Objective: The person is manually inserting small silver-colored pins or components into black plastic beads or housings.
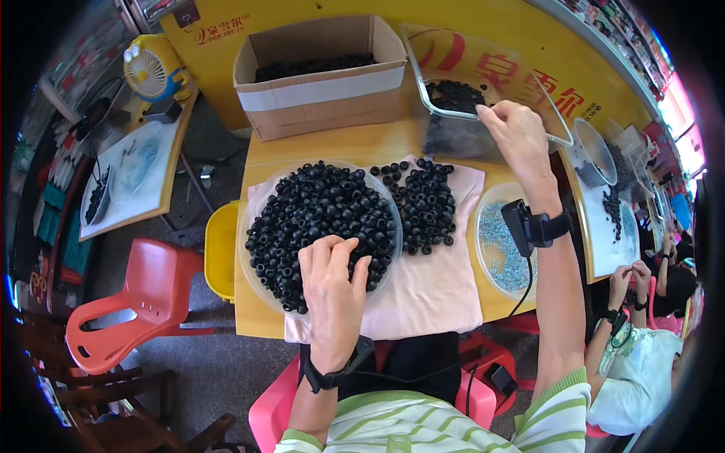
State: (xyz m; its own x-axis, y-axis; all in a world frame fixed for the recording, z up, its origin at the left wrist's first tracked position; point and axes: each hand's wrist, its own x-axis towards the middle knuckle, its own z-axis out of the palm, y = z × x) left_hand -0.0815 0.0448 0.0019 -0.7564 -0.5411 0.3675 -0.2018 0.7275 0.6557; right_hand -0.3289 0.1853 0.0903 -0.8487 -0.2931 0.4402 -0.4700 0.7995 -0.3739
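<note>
A round clear tub (398, 234) heaped with black barrel-shaped beads (325, 204) stands on the table in front of me. My left hand (331, 283) rests over the near side of the heap, fingers curled. Its thumb and index finger bend toward each other among the beads; whether one is between them is hard to see. At the far right, my right hand (515, 132) is at the near rim of a clear plastic bin (461, 140), thumb and fingertips pinched together. What they hold, if anything, cannot be made out. Small black pieces (457, 97) lie inside that bin.
Loose black beads (429, 208) lie on a pink cloth (442, 294). An open cardboard box (325, 98) of black pieces stands behind. A dish of pale blue beads (502, 241) sits at right, a yellow bin (221, 249) and red chair (155, 294) at left. Another person (634, 377) sits at far right.
</note>
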